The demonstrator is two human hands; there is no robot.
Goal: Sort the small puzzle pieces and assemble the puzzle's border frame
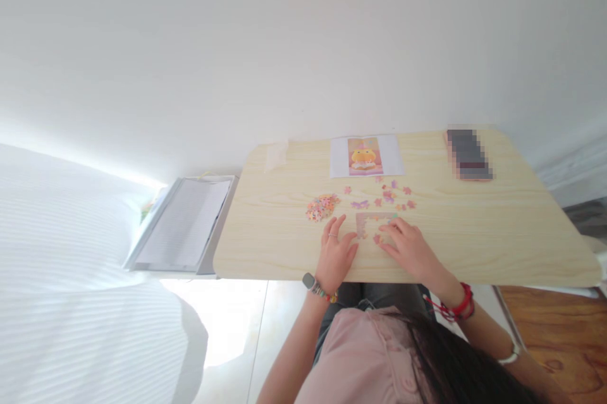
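White wall fills the background behind a pale wooden table [474, 233], on which a partly built jigsaw [372, 222] lies near the front edge; just left of the jigsaw the left hand [336, 255] rests flat with fingers spread, gripping nothing, and touching its right side the right hand [411, 249] lies with fingers loosely curled over a small piece [378, 239], though whether they pinch it I cannot tell. Left of the jigsaw and slightly behind sits a heap of pieces [322, 207], behind it lie scattered loose pieces [389, 194], farther behind a printed picture sheet [366, 155], and well to the right behind a blurred phone [468, 154].
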